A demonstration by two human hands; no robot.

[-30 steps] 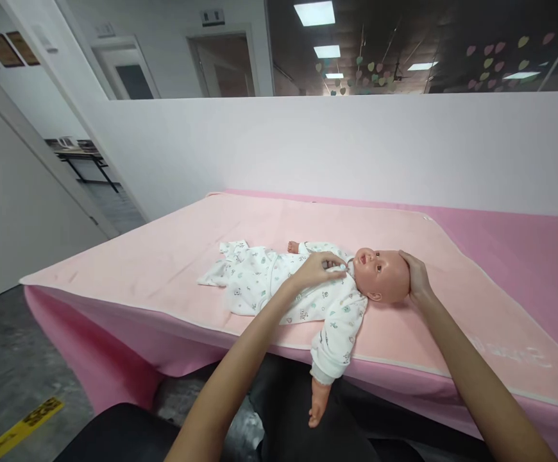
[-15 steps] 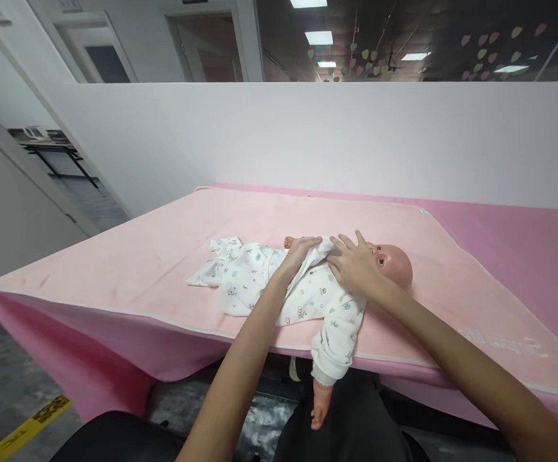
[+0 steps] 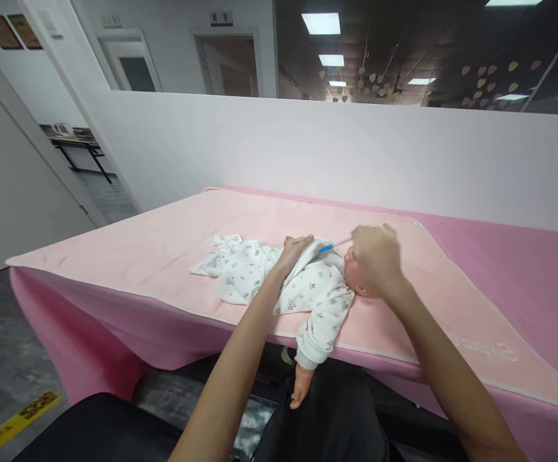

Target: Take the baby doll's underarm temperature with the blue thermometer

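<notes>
Both hands in my head view attend to one doll [image 3: 355, 276]: my left hand [image 3: 297, 247] at its chest, my right hand [image 3: 378, 253] raised at its head and partly hiding it. Between them a thin stick [image 3: 329, 246] with a blue end is now exposed; half a second ago both hands met near the collar and no stick showed. My right hand is closed on the pale end, though motion blur hides the exact grip. The blue end points back toward my left hand, at the turned-back front of the printed white garment [image 3: 324, 292]; whether it touches cloth I cannot tell. My left fingers remain along that folded edge, and I cannot tell whether they pinch or only press. I judge that this divides the work: left keeps the front parted, right is free to manage the stick. The doll lies face up on a pale pink mat [image 3: 177, 237] over the bench [image 3: 524, 276], garment legs left of my left hand, one sleeved arm [image 3: 321, 330] hanging past the edge between my forearms.
</notes>
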